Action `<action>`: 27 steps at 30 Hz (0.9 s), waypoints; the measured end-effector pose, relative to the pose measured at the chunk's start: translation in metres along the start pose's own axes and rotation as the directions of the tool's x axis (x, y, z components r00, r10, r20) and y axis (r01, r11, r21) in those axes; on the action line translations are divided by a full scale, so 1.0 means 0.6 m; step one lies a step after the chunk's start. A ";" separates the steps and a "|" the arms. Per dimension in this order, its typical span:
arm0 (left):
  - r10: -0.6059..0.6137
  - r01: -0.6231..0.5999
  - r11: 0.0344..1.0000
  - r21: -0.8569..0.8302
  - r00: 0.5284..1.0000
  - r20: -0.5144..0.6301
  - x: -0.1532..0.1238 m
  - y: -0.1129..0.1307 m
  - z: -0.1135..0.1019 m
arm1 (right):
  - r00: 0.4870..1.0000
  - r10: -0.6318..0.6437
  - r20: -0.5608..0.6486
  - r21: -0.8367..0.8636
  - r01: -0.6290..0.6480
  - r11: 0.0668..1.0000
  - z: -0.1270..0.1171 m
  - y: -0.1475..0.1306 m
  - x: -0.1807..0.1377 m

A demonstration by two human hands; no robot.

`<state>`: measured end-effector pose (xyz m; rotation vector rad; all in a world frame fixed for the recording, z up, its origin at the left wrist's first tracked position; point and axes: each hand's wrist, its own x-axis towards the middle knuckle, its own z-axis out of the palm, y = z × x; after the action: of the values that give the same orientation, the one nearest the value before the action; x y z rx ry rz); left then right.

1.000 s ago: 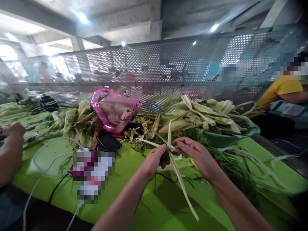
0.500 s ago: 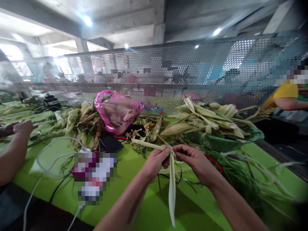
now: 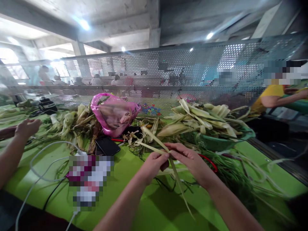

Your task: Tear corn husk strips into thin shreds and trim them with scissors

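Note:
My left hand (image 3: 155,165) pinches pale corn husk strips (image 3: 155,137) over the front of the green table. Pressed close against it, my right hand (image 3: 186,158) has its thumb and fingers closed on the same strips. Two ends stick out up and to the left. A long thin tail (image 3: 180,184) hangs down to the lower right beneath my fingers. Where the strips cross, my fingertips partly hide them. Beyond my hands lies a heap of corn husks (image 3: 204,117) in a green basin (image 3: 216,143).
A pink plastic bag (image 3: 115,114) stands behind a black phone (image 3: 107,146). White cables (image 3: 32,163) run across the table (image 3: 134,211) at left. Green plant strands (image 3: 231,176) lie at right. Another person's hand (image 3: 27,126) is at far left. A perforated metal screen (image 3: 149,73) borders the back.
The wide hanging husk has turned, now a thin tail slanting right, with a second end pointing up-left. My right hand has come in against my left. The view has shifted slightly right.

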<state>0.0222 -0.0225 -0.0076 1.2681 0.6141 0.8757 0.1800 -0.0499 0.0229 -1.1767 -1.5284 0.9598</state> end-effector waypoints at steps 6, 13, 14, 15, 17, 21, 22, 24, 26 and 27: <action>0.055 -0.056 0.998 -0.027 0.998 -0.033 0.004 -0.004 -0.002 | 0.995 0.098 0.016 0.151 -0.100 0.984 -0.001 0.017 0.009; 0.077 -0.094 0.980 -0.178 0.992 -0.098 0.006 -0.010 -0.008 | 0.997 0.079 -0.019 0.171 -0.075 0.982 0.018 0.025 0.012; 0.062 -0.083 0.979 -0.187 0.991 -0.115 0.006 -0.010 -0.009 | 0.998 0.064 -0.027 0.131 -0.060 0.990 0.017 0.028 0.013; 0.040 -0.067 0.977 -0.203 0.990 -0.134 0.007 -0.010 -0.011 | 0.999 0.034 -0.042 0.080 -0.031 0.996 0.016 0.030 0.013; 0.000 -0.045 0.967 -0.251 0.984 -0.179 0.010 -0.010 -0.013 | 0.989 -0.094 -0.110 -0.087 0.085 0.993 0.011 0.031 0.013; -0.028 -0.047 0.952 -0.301 0.971 -0.239 0.016 -0.011 -0.015 | 0.855 -0.497 -0.146 -0.518 0.361 0.775 0.005 0.017 0.009; -0.035 -0.042 0.953 -0.301 0.968 -0.248 0.016 -0.012 -0.015 | 0.824 -0.556 -0.107 -0.568 0.408 0.715 0.007 0.012 0.008; -0.042 -0.036 0.956 -0.291 0.965 -0.259 0.016 -0.013 -0.016 | 0.795 -0.606 -0.022 -0.615 0.467 0.635 0.015 0.004 0.004; -0.028 -0.046 0.963 -0.267 0.964 -0.265 0.016 -0.012 -0.016 | 0.791 -0.610 0.044 -0.633 0.494 0.596 0.025 -0.001 0.000; -0.014 -0.054 0.968 -0.246 0.964 -0.267 0.015 -0.011 -0.017 | 0.794 -0.604 0.071 -0.631 0.505 0.589 0.029 -0.003 -0.002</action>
<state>0.0203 -0.0097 -0.0155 0.9356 0.6791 1.1163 0.1627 -0.0520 0.0198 -1.0405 -1.9892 -0.1026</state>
